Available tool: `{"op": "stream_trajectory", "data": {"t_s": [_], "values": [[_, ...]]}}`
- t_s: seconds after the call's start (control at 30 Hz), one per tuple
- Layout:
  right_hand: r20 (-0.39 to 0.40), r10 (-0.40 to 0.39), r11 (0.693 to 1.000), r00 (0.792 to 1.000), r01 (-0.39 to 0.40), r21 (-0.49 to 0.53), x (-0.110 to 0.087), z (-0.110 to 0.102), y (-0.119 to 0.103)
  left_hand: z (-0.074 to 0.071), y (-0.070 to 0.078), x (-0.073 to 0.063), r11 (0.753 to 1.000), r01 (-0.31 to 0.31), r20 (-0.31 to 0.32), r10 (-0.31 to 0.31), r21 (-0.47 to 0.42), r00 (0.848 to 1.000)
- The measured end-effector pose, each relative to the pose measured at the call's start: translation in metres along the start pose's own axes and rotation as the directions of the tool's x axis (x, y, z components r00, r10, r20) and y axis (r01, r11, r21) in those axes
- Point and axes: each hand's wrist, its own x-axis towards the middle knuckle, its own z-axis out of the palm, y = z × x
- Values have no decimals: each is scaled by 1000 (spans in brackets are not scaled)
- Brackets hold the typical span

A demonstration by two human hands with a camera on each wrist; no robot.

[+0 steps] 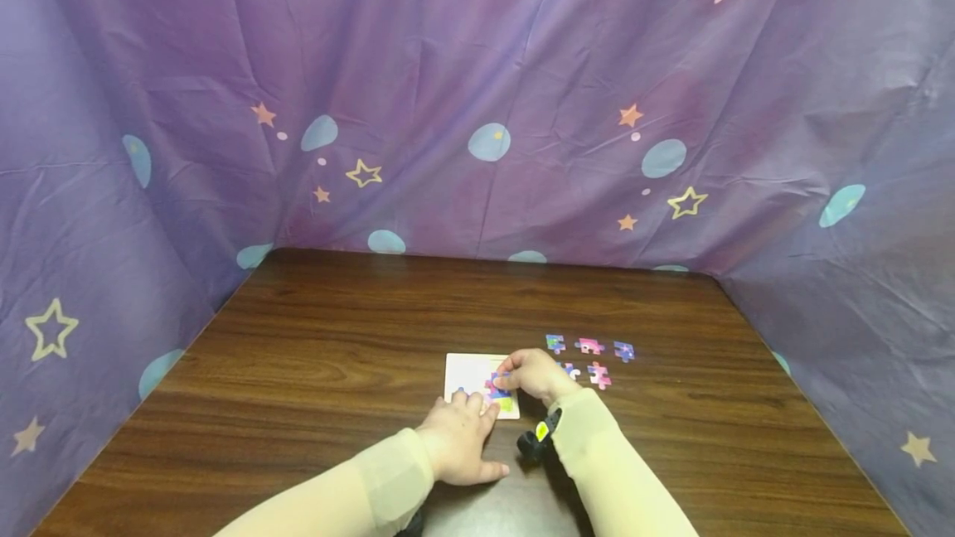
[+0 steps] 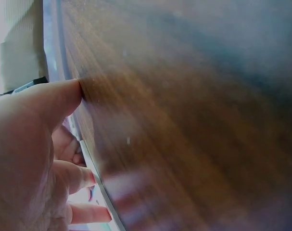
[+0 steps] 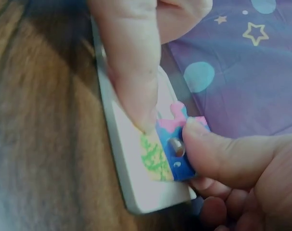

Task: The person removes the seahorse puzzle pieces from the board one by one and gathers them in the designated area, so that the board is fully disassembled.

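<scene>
A white puzzle board [image 1: 461, 367] lies on the table, with a few joined pieces at its right side. My left hand [image 1: 457, 437] is spread flat, its fingertips resting on the board's near edge and its thumb stretched out onto the table. One left finger [image 3: 136, 91] presses by the yellow-green part of the picture. At the board's right side, my right hand [image 1: 539, 373] pinches a blue and pink puzzle piece [image 3: 183, 168] between thumb and curled fingers. This piece sits against the yellow-green part; whether it is locked in cannot be told.
Several loose pieces lie right of the board, among them a pink one [image 1: 589, 345], a blue one [image 1: 623, 350] and a pink-red one [image 1: 599, 375]. A black wrist device [image 1: 533, 442] sits under the right sleeve. Purple patterned cloth [image 1: 448, 106] encloses the brown table [image 1: 336, 313].
</scene>
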Motion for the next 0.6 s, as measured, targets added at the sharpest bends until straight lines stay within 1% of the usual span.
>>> {"op": "stream_trajectory", "data": {"t_s": [0.17, 0.4, 0.5, 0.6], "values": [[-10, 19, 999, 1000, -19, 34, -2, 1, -1, 0, 0, 0, 1000, 0, -5, 0, -4, 1000], [-27, -25, 997, 999, 27, 68, -4, 4, 7, -1, -1, 0, 1000, 0, 11, 0, -11, 1000], [-38, -25, 996, 999, 28, 84, -4, 6, 7, -1, -1, -1, 1000, -3, 12, 3, -18, 1000], [-53, -33, 996, 998, 37, 75, -5, 7, 6, -1, -1, -1, 1000, -4, 11, 4, -25, 1000]]}}
